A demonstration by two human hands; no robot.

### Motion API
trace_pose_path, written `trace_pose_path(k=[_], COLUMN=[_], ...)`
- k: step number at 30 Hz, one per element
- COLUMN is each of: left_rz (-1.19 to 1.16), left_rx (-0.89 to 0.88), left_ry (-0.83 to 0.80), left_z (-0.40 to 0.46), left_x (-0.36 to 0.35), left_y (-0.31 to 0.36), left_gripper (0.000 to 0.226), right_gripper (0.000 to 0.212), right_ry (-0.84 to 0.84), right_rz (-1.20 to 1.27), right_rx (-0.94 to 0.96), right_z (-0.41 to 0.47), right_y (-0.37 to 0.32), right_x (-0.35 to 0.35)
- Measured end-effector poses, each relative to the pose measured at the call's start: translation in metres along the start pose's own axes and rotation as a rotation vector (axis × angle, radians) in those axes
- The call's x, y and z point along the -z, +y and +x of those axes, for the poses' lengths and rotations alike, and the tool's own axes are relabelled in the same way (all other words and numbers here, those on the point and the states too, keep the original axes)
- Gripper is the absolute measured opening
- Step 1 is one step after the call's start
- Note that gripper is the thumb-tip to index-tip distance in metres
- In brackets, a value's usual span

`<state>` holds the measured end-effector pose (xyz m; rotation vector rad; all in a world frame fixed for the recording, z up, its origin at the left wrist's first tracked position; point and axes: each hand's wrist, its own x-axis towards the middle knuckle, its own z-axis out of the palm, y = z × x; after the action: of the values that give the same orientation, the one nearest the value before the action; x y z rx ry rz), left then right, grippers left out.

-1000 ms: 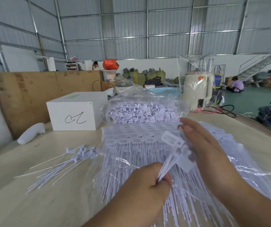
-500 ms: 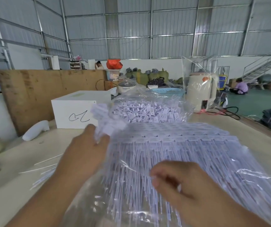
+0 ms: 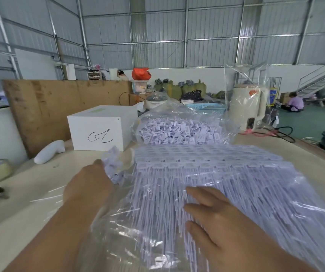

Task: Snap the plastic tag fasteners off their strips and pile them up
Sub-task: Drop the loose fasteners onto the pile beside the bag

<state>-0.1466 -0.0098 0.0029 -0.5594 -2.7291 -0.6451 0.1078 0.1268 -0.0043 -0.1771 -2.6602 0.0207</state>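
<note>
The left hand [image 3: 88, 188] holds a small bunch of snapped fasteners [image 3: 114, 165] in its grip; the fingers curl round them, and the white heads stick out above the hand. The right hand [image 3: 222, 224] lies with relaxed, nearly straight fingers on the strips [image 3: 207, 173], pressing them down and pinching nothing.

The strips lie in an open clear bag [image 3: 118, 222] on the worktop [image 3: 20, 213]. Their rows of heads are at the far side, and the thin stems run toward the person, so the long axis goes from far to near. The pile [image 3: 45, 197] of loose fasteners lies left of the left hand, partly hidden behind that arm; only a few white stems show. So I judge that the left hand is the nearer one for dropping its bunch there, and the move goes to the left and a little down. The right hand is nearer to the next strip.

Behind the strips stands a second bag [image 3: 177, 130], full of white tags. On the white box [image 3: 100, 130] there is a hand-drawn black scribble, which I cannot read as a word. The kettle [image 3: 246, 107] has a small red label, too small to read.
</note>
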Motion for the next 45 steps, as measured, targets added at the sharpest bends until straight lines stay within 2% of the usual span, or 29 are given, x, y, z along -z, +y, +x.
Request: trace_pose_path(k=[2, 4, 7, 11, 13, 15, 17, 18, 19, 22, 23, 25, 28, 31, 35, 38, 41, 42, 45], left_rz=[-0.023, 0.001, 0.116, 0.268, 0.206, 0.023, -0.209, -0.283, -0.317, -0.258, -0.228, -0.262, -0.214, -0.053, 0.107, 0.063, -0.01, -0.046, -0.183], left_rx=[0.009, 0.029, 0.009, -0.074, -0.112, -0.242, -0.51, -0.646, -0.776, -1.048, -1.09, -1.028, -0.789, -0.58, -0.367, -0.301, -0.36, -0.366, -0.364], left_ry=[0.09, 0.066, -0.148, -0.157, -0.095, 0.068, 0.283, 0.295, 0.182, -0.319, -0.372, -0.315, -0.086, 0.046, 0.025, 0.019, 0.009, 0.005, -0.045], left_z=[0.007, 0.01, -0.002, -0.009, -0.012, -0.025, -0.05, -0.065, -0.079, -0.111, -0.112, -0.1, -0.077, -0.068, -0.066, -0.064, -0.062, -0.062, -0.058], left_x=[0.003, 0.002, -0.007, -0.009, -0.001, 0.011, 0.03, 0.04, 0.047, 0.037, 0.028, 0.013, -0.002, -0.011, -0.012, -0.014, -0.013, -0.012, -0.005], left_y=[-0.007, -0.015, -0.01, 0.005, 0.012, 0.026, 0.048, 0.06, 0.07, 0.089, 0.09, 0.084, 0.07, 0.069, 0.073, 0.07, 0.065, 0.063, 0.058], left_gripper=[0.024, 0.028, 0.024, 0.045, 0.059, 0.057, 0.033, 0.02, 0.015, 0.017, 0.018, 0.024, 0.028, 0.026, 0.023, 0.023, 0.011, 0.016, 0.019], right_gripper=[0.053, 0.062, 0.059, 0.044, 0.035, 0.028, 0.02, 0.015, 0.02, 0.031, 0.031, 0.038, 0.058, 0.065, 0.068, 0.06, 0.055, 0.054, 0.077], right_ry=[-0.051, -0.112, -0.115, -0.13, -0.067, -0.121, -0.086, -0.074, -0.02, 0.171, 0.212, 0.295, 0.353, 0.265, 0.116, 0.059, 0.01, -0.007, -0.128], right_rz=[-0.029, -0.023, -0.179, -0.337, -0.375, -0.368, -0.344, -0.34, -0.338, -0.375, -0.389, -0.372, -0.399, -0.428, -0.403, -0.417, -0.418, -0.403, -0.37], right_rx=[-0.069, -0.162, -0.199, -0.295, -0.317, -0.344, -0.336, -0.357, -0.358, -0.321, -0.3, -0.265, -0.254, -0.22, -0.235, -0.246, -0.255, -0.257, -0.266], right_z=[0.001, 0.002, 0.002, 0.005, 0.008, 0.01, 0.012, 0.014, 0.015, 0.016, 0.016, 0.015, 0.014, 0.013, 0.013, 0.011, 0.01, 0.011, 0.014], right_y=[0.003, 0.008, 0.019, 0.03, 0.03, 0.032, 0.03, 0.032, 0.032, 0.027, 0.026, 0.024, 0.017, 0.006, 0.002, 0.005, 0.011, 0.013, 0.024], right_x=[-0.003, -0.003, -0.007, -0.005, -0.001, 0.0, 0.003, 0.004, 0.006, 0.01, 0.011, 0.011, 0.008, 0.0, -0.008, -0.011, -0.013, -0.012, -0.014])
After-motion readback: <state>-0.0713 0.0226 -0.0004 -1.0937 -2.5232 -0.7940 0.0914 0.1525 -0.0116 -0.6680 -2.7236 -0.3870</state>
